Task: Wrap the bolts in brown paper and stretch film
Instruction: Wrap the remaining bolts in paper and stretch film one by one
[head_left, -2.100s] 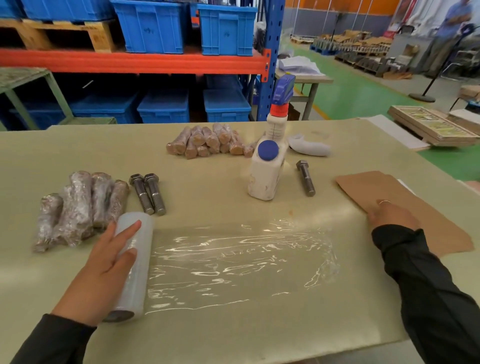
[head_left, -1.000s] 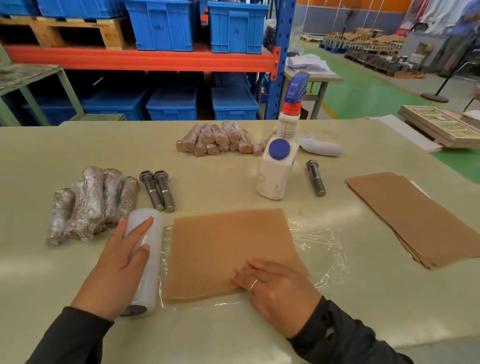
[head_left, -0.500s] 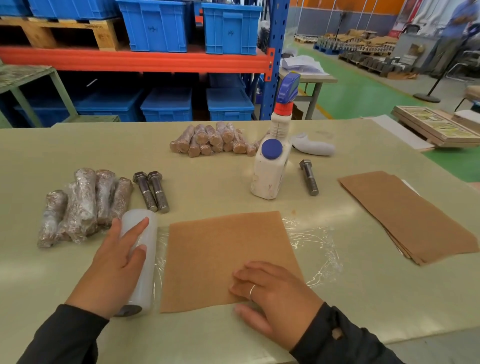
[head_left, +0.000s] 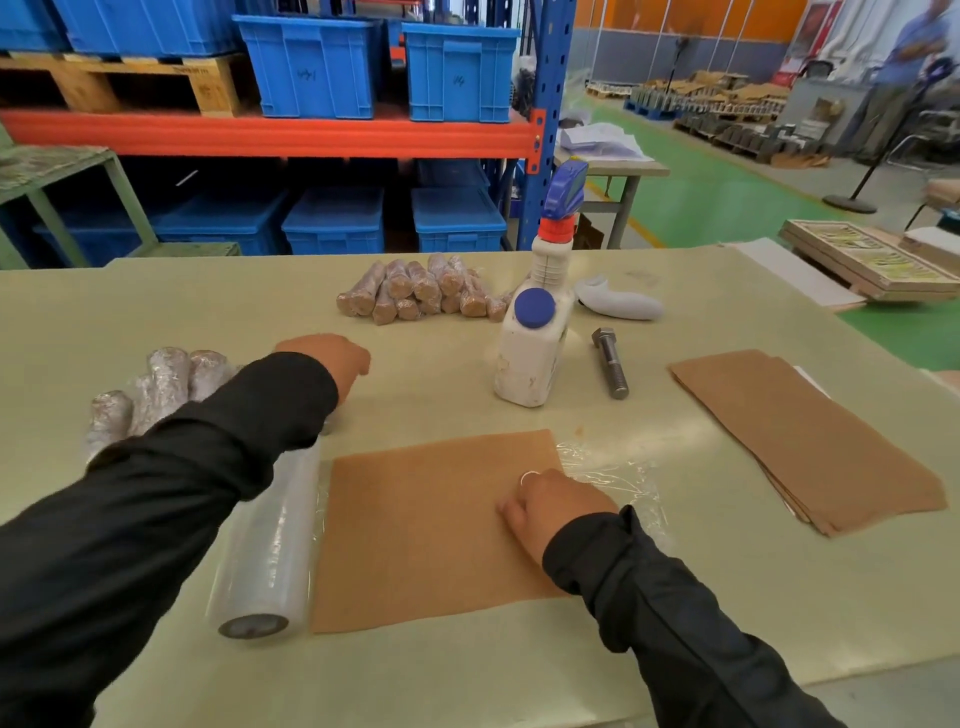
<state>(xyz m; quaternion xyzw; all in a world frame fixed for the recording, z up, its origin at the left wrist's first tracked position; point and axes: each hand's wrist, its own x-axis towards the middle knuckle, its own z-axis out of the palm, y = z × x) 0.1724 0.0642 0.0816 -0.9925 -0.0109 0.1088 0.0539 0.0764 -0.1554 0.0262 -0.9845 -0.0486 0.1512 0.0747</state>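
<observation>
A brown paper sheet (head_left: 426, 530) lies on a stretch film sheet (head_left: 613, 478) spread on the table. My right hand (head_left: 550, 504) rests on the paper's right part, holding nothing. The stretch film roll (head_left: 270, 545) lies along the paper's left edge, with no hand on it. My left hand (head_left: 332, 358) is stretched forward past the roll, fingers curled down over the spot where two bare bolts lay; my sleeve hides them, and I cannot tell if it grips one. A single bare bolt (head_left: 610, 364) lies right of the spray bottle.
A white spray bottle (head_left: 535, 338) stands behind the paper. Film-wrapped bolts (head_left: 156, 389) lie at the left, paper-wrapped bolts (head_left: 421, 291) at the back. A stack of brown paper (head_left: 805, 441) sits at the right, and a white handle-shaped object (head_left: 618, 301) behind the bottle.
My left hand left the film roll and reached forward over the two bolts. My right hand, which had laid the brown sheet on the film, stays on the paper.
</observation>
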